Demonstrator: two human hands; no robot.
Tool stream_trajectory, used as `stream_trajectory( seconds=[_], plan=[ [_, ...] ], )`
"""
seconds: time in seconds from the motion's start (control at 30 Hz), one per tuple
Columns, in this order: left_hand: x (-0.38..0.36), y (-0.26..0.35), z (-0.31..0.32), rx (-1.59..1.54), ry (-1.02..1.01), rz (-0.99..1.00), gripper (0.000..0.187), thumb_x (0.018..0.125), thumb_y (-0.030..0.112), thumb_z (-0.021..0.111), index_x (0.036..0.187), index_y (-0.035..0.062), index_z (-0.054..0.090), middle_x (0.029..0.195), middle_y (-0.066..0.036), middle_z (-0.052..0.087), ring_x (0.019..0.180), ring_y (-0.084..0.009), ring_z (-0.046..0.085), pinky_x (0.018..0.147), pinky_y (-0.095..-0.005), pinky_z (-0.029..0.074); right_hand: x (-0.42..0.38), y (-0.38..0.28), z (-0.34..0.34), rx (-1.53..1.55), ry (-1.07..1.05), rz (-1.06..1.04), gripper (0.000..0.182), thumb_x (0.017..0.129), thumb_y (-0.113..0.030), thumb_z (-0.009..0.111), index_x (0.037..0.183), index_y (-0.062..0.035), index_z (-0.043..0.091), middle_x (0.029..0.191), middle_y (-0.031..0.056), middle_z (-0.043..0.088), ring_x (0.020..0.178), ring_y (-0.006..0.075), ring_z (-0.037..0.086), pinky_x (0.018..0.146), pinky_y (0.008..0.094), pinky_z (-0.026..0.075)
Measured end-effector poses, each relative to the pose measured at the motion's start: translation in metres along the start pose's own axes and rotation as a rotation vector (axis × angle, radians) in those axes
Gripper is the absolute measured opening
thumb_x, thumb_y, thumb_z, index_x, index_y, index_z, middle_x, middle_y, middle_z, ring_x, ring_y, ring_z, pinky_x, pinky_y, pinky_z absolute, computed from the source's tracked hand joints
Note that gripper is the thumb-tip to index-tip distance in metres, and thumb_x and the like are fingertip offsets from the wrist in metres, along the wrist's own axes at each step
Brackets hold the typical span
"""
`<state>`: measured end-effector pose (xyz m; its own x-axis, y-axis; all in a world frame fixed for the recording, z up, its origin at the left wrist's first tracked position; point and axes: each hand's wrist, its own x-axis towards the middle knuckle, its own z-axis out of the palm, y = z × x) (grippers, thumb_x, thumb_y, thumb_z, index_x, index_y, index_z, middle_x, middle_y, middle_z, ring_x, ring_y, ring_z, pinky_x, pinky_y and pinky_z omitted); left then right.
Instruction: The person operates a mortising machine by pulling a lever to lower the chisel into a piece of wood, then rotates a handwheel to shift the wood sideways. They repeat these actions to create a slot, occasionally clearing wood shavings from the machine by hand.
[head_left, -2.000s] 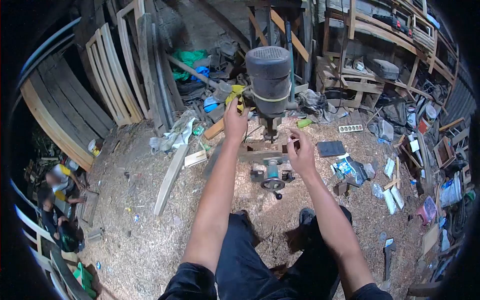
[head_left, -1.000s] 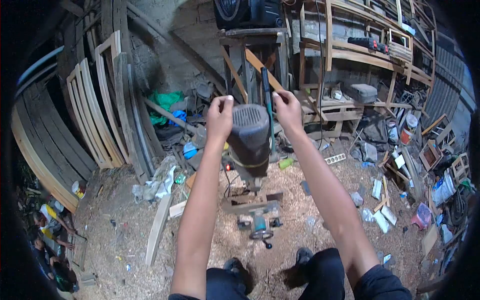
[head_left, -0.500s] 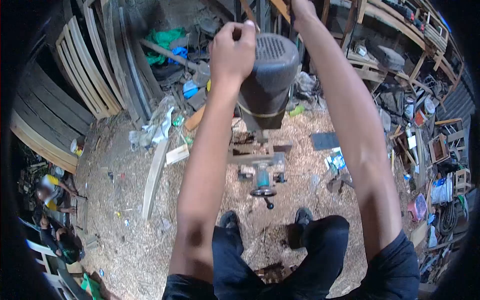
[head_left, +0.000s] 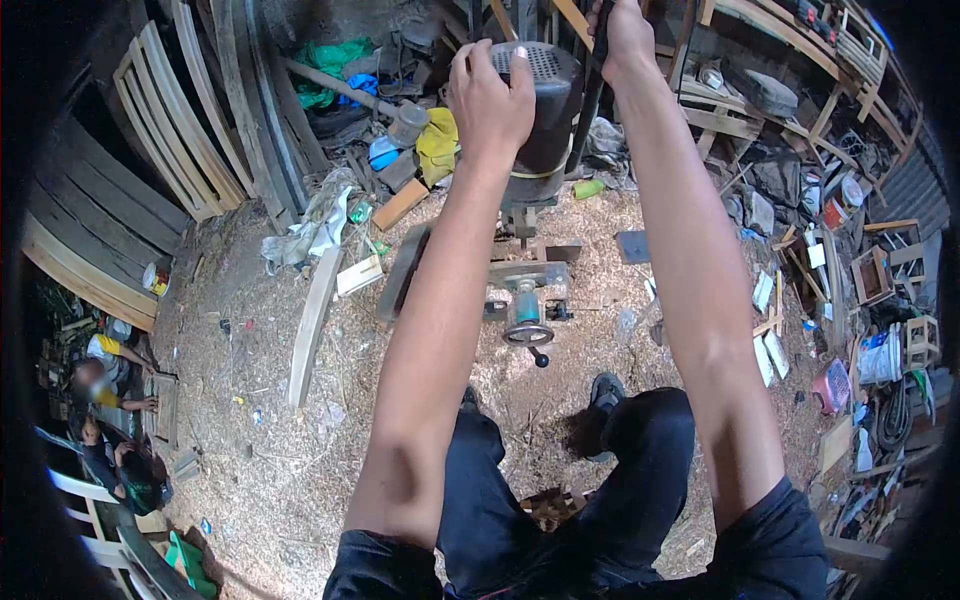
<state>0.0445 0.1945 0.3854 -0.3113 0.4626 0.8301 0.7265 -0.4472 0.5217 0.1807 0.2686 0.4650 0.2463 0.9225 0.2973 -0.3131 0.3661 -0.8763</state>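
A dark cylindrical motor housing (head_left: 548,95) with a perforated top stands upright in front of me, above a machine base. My left hand (head_left: 495,105) lies against the housing's left upper side, its thumb apart from the fingers. At the top of the view, my right hand (head_left: 627,42) is closed around a dark bar (head_left: 598,60), just right of the housing. Below the motor sits a metal vise-like table (head_left: 520,272) with a round handwheel (head_left: 528,334). My forearms hide part of the machine.
Wood shavings cover the floor (head_left: 260,330). A curved wooden piece (head_left: 316,325) lies at left, near leaning planks (head_left: 165,120). Two people (head_left: 115,400) are at the far left. Piled scrap, a pink basket (head_left: 832,385) and a coiled hose (head_left: 893,425) fill the right side.
My left hand's fingers have uncurled and spread against the motor housing. My right hand sits slightly lower, and the dark bar in it now shows. The view has shifted a little.
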Motion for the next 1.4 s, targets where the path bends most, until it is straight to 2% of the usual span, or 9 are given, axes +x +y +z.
stream_trajectory(
  seconds=[0.1, 0.2, 0.23, 0.33, 0.37, 0.47, 0.8, 1.3, 1.4],
  plan=[
    [0.000, 0.004, -0.001, -0.027, -0.028, -0.088, 0.043, 0.088, 0.027, 0.054, 0.117, -0.0044, 0.052, 0.124, -0.022, 0.049, 0.116, -0.0390, 0.046, 0.099, -0.0456, 0.036, 0.016, -0.008, -0.004, -0.001, -0.083, 0.181, 0.064, 0.091, -0.053, 0.043, 0.115, 0.0052, 0.058, 0.101, 0.0157, 0.062, 0.090, 0.0240, 0.057, 0.078, 0.0369, 0.045],
    [0.004, 0.007, -0.001, -0.028, -0.023, -0.121, 0.044, 0.091, 0.030, 0.050, 0.120, -0.0027, 0.052, 0.125, -0.023, 0.048, 0.117, -0.0381, 0.048, 0.101, -0.0416, 0.037, 0.026, 0.003, 0.004, -0.180, 0.184, 0.092, 0.060, 0.093, -0.052, 0.041, 0.111, 0.0028, 0.060, 0.093, 0.0128, 0.064, 0.081, 0.0216, 0.059, 0.072, 0.0359, 0.045],
    [0.003, 0.007, -0.001, -0.033, -0.024, -0.131, 0.043, 0.091, 0.030, 0.049, 0.120, -0.0021, 0.052, 0.126, -0.022, 0.048, 0.117, -0.0380, 0.048, 0.100, -0.0416, 0.037, 0.028, 0.009, 0.004, -0.091, 0.152, 0.043, 0.056, 0.093, -0.051, 0.043, 0.105, -0.0002, 0.062, 0.076, 0.0059, 0.061, 0.065, 0.0171, 0.056, 0.061, 0.0325, 0.043],
    [0.005, 0.003, 0.003, -0.003, -0.002, -0.110, 0.039, 0.091, 0.028, 0.048, 0.118, 0.0000, 0.054, 0.124, -0.022, 0.049, 0.116, -0.0377, 0.049, 0.100, -0.0415, 0.037, 0.015, 0.007, -0.003, -0.070, -0.010, 0.037, 0.049, 0.092, -0.049, 0.046, 0.087, -0.0038, 0.064, 0.062, 0.0014, 0.055, 0.055, 0.0144, 0.050, 0.054, 0.0299, 0.037],
    [0.004, 0.004, 0.003, -0.007, -0.004, -0.114, 0.038, 0.091, 0.027, 0.048, 0.118, 0.0001, 0.055, 0.124, -0.021, 0.049, 0.115, -0.0377, 0.049, 0.100, -0.0416, 0.037, 0.000, 0.000, 0.001, 0.063, 0.018, -0.032, 0.043, 0.092, -0.042, 0.049, 0.068, -0.0082, 0.059, 0.057, -0.0001, 0.049, 0.052, 0.0127, 0.045, 0.052, 0.0285, 0.034],
    [0.003, 0.006, 0.003, 0.005, 0.005, -0.108, 0.036, 0.091, 0.025, 0.046, 0.115, 0.0002, 0.056, 0.121, -0.022, 0.050, 0.114, -0.0380, 0.049, 0.099, -0.0420, 0.037, -0.003, 0.001, -0.002, 0.097, -0.018, -0.034, 0.039, 0.091, -0.034, 0.051, 0.060, -0.0102, 0.052, 0.055, 0.0006, 0.047, 0.051, 0.0125, 0.044, 0.052, 0.0282, 0.034],
    [-0.002, 0.002, 0.005, -0.002, 0.060, -0.061, 0.033, 0.091, 0.022, 0.044, 0.110, -0.0008, 0.058, 0.115, -0.024, 0.053, 0.110, -0.0397, 0.050, 0.095, -0.0441, 0.039, -0.013, 0.010, -0.008, 0.168, -0.030, -0.139, 0.031, 0.089, -0.029, 0.052, 0.066, -0.0085, 0.056, 0.057, 0.0006, 0.048, 0.052, 0.0118, 0.044, 0.053, 0.0273, 0.035],
    [-0.006, -0.001, 0.006, 0.057, 0.066, -0.050, 0.031, 0.089, 0.019, 0.043, 0.107, 0.0003, 0.059, 0.113, -0.024, 0.055, 0.109, -0.0390, 0.051, 0.094, -0.0443, 0.040, -0.062, 0.010, -0.028, 0.230, -0.030, -0.173, 0.030, 0.090, -0.026, 0.051, 0.067, -0.0076, 0.056, 0.057, 0.0002, 0.047, 0.055, 0.0113, 0.044, 0.055, 0.0264, 0.033],
    [-0.008, -0.003, 0.008, 0.055, 0.086, -0.037, 0.029, 0.087, 0.019, 0.045, 0.105, 0.0022, 0.060, 0.111, -0.020, 0.056, 0.105, -0.0376, 0.052, 0.094, -0.0462, 0.038, -0.060, 0.022, -0.041, 0.217, -0.113, -0.200, 0.029, 0.094, -0.028, 0.048, 0.079, -0.0045, 0.057, 0.062, 0.0014, 0.049, 0.057, 0.0124, 0.044, 0.056, 0.0280, 0.035]
  ],
)
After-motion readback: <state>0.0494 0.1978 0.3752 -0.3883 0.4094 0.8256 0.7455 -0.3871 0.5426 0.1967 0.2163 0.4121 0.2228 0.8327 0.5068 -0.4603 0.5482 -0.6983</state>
